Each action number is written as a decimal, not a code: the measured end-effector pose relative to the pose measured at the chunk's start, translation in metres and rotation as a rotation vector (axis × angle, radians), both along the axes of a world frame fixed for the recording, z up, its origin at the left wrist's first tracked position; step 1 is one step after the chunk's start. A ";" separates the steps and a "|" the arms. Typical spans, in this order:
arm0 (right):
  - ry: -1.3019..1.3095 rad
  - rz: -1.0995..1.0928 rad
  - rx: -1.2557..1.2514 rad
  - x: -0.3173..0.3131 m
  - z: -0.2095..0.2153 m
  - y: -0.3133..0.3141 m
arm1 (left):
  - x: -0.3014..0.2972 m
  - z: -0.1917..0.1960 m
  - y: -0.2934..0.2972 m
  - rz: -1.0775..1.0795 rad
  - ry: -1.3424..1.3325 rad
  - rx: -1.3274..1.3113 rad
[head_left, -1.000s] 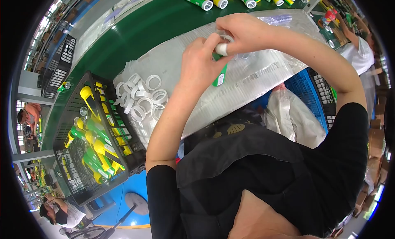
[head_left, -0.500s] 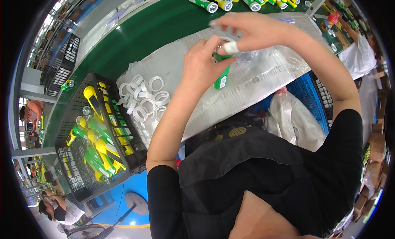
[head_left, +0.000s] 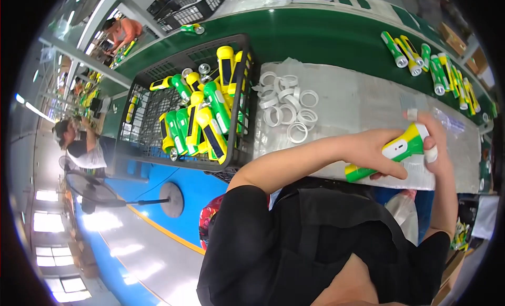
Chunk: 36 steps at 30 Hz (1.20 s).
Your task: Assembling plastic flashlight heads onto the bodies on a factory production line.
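Note:
My left hand [head_left: 376,154] grips the body of a green, yellow and white flashlight [head_left: 392,151] over the near edge of the plastic-covered bench. My right hand [head_left: 432,136] is closed around the flashlight's head end, fingertips taped white. A pile of white plastic rings [head_left: 286,103] lies on the clear plastic sheet [head_left: 357,101] to the left of my hands.
A black mesh crate [head_left: 158,103] full of green and yellow flashlights [head_left: 202,122] stands at the left. More finished flashlights [head_left: 431,58] lie in a row on the green conveyor belt [head_left: 315,35]. Other people work at far left. A floor fan [head_left: 89,187] stands on the blue floor.
The view has swung left, so the crate and rings now sit centre-left. My hands with the flashlight have come lower and nearer to my body, at the bench's front edge.

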State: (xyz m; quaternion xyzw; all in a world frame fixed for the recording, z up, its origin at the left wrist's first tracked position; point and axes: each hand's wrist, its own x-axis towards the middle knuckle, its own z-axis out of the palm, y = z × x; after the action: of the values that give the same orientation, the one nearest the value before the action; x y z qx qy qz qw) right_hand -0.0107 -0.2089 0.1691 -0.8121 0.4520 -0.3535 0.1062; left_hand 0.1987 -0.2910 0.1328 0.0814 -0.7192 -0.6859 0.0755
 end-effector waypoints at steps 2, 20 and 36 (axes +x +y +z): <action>-0.123 -0.186 0.001 -0.005 -0.034 -0.036 | -0.017 -0.025 -0.022 0.309 0.106 -0.599; 0.316 -0.928 -0.011 -0.069 -0.145 -0.241 | 0.255 0.014 -0.220 0.725 -0.962 -0.847; 0.025 -0.381 -0.110 0.068 -0.121 -0.136 | 0.254 -0.020 -0.250 0.694 -1.133 -0.925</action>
State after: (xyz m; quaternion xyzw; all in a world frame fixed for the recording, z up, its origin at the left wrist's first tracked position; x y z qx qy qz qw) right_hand 0.0578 -0.3447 0.0480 -0.7207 0.5788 -0.3812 -0.0130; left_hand 0.4524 -0.5412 0.1125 0.5954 -0.7930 -0.1110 -0.0659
